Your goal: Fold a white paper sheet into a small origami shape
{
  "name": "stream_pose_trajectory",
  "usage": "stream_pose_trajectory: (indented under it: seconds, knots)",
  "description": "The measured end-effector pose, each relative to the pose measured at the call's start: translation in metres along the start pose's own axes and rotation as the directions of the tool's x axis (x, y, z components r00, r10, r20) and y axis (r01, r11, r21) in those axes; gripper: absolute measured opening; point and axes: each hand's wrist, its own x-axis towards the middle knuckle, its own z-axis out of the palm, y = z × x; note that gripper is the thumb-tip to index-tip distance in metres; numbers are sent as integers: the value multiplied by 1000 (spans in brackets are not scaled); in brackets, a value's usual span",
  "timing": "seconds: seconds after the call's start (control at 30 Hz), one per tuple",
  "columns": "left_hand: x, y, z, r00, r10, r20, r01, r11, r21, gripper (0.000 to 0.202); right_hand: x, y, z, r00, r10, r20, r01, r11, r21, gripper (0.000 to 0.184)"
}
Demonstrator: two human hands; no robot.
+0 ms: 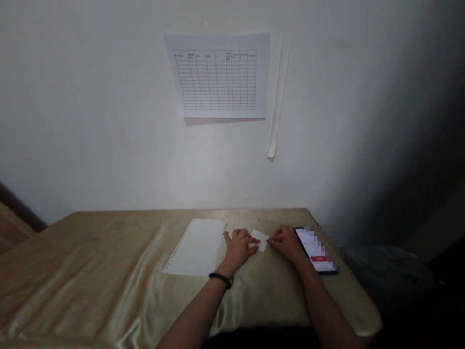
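A small white piece of paper point(260, 240) lies between my two hands, low over the cloth-covered table. My left hand point(240, 247), with a black band on its wrist, has thumb and fingertips on the paper's left side, its little finger stretched out to the left. At the right corner of the same paper, my right hand point(286, 242) pinches with thumb and forefinger, its other fingers curled. To the left of my left hand lies a larger white sheet point(198, 247) with punched holes along its left edge.
A phone point(316, 252) with a lit screen, partly pixelated, lies beside my right forearm. Shiny, wrinkled gold cloth point(109, 271) covers the table. On the wall behind hangs a printed table sheet point(221, 80), next to a white strip point(275, 116). Right of the table stands a dark container-like object point(388, 271).
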Motion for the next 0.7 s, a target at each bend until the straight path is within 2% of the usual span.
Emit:
stream_pose_trajectory:
  seconds: [0.27,0.47,0.7]
  knots:
    - [-1,0,1,1000,9,-18,-9,1000,-8,22,0,-2,2,994,7,-110,-23,989,-143,15]
    - [-2,2,-1,999,21,-35,-21,1000,-3,21,-2,-1,1,995,-75,-69,67,992,-109,18]
    - [-2,0,2,999,15,-50,-16,1000,-15,21,-3,-4,0,996,-89,-18,88,996,-31,9]
